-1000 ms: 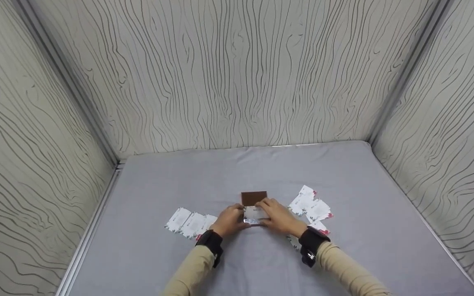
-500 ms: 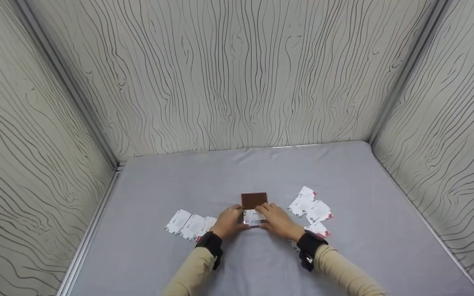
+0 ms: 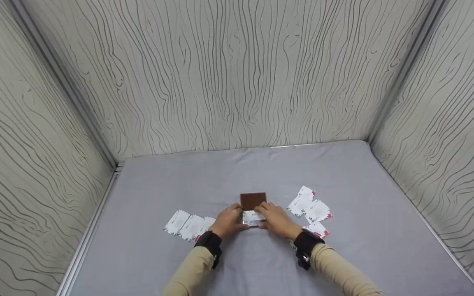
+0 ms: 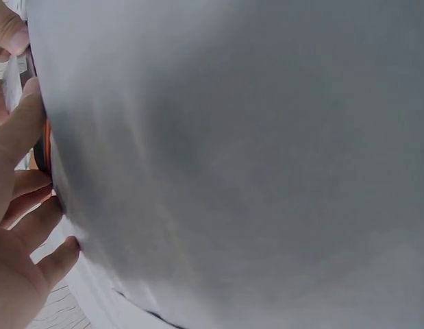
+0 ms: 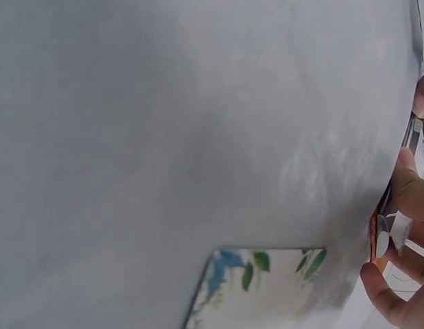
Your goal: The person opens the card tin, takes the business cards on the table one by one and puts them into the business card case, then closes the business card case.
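Observation:
A brown card holder lies open on the grey cloth in the head view. Over its near half is a white printed card, partly under a shiny clear strip. My left hand grips the holder's left side, thumb at the near edge. From the right, my right hand has its fingers curled over the card and its thumb by the holder's near edge. Both wrist views catch only the holder's edge, with the left hand and right hand around it.
Several white cards overlap left of the hands. More cards with red and green print lie to the right, one partly under the right wrist. A single leaf-patterned card shows in the right wrist view. Patterned walls enclose the table.
The white card has slid toward the near edge, baring more of the brown flap. My right fingers have moved slightly nearer with it. The left hand has stayed almost still.

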The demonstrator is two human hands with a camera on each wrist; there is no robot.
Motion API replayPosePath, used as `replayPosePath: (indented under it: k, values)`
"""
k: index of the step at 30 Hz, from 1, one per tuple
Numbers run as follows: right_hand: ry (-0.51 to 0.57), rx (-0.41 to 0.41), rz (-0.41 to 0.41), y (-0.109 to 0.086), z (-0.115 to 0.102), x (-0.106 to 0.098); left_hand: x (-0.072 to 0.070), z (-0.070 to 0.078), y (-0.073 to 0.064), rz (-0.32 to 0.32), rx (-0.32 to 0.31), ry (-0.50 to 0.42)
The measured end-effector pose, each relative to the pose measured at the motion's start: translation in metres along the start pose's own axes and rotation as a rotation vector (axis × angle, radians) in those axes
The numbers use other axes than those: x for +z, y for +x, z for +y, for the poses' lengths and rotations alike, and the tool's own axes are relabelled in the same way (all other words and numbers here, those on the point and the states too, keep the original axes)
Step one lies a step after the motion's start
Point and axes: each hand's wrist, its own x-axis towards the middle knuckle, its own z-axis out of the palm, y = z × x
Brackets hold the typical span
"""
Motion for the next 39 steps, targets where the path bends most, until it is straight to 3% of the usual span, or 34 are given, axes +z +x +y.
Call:
replayPosePath:
  k: [11, 24, 32, 39]
  values:
    - [0.040, 0.043, -0.055, -0.002, -0.003, -0.003, -0.002, 0.002, 0.003, -0.027, -0.030, -0.017]
    - [0.034, -0.004, -0.017, -0.006, -0.002, 0.000, -0.006, 0.005, 0.003, -0.034, -0.039, -0.044]
    - [0.014, -0.099, -0.038, -0.013, 0.002, -0.005, -0.005, 0.004, 0.001, -0.043, -0.039, -0.047]
    - [-0.014, -0.175, 0.047, -0.031, 0.027, -0.029, -0.006, 0.006, 0.001, -0.054, -0.043, -0.080]
